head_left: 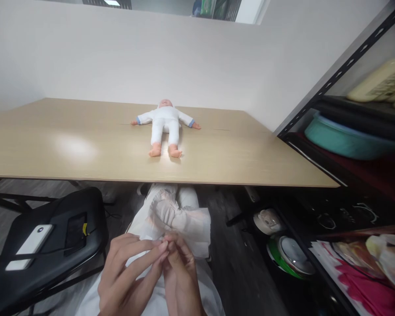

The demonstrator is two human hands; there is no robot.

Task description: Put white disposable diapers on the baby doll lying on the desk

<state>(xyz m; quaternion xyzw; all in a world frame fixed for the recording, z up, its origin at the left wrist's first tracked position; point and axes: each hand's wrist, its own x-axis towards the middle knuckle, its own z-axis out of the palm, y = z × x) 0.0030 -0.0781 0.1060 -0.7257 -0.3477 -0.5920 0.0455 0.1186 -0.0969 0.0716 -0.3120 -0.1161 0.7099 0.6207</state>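
Note:
A white, crinkled diaper point(192, 219) with gathered edges lies unfolded over my lap, below the table's front edge. My left hand point(131, 267) is closed, its thumb and fingertips pinched at the diaper's near end. Right beside it, my right hand point(181, 263) is also closed in a pinch, and the fingertips of both hands meet. The exact bit of diaper between the fingers is mostly hidden. Farther forward, a baby doll point(165, 120) in a white suit with blue cuffs lies on its back, arms spread and bare feet toward me.
The doll rests on a light wooden table point(233, 153) against a white wall. At left, a black chair point(82, 245) bears a white phone point(29, 248) and a cable. At right stands a dark shelf point(316, 103) with a teal basin point(345, 138), a pink cloth point(368, 285) and several containers.

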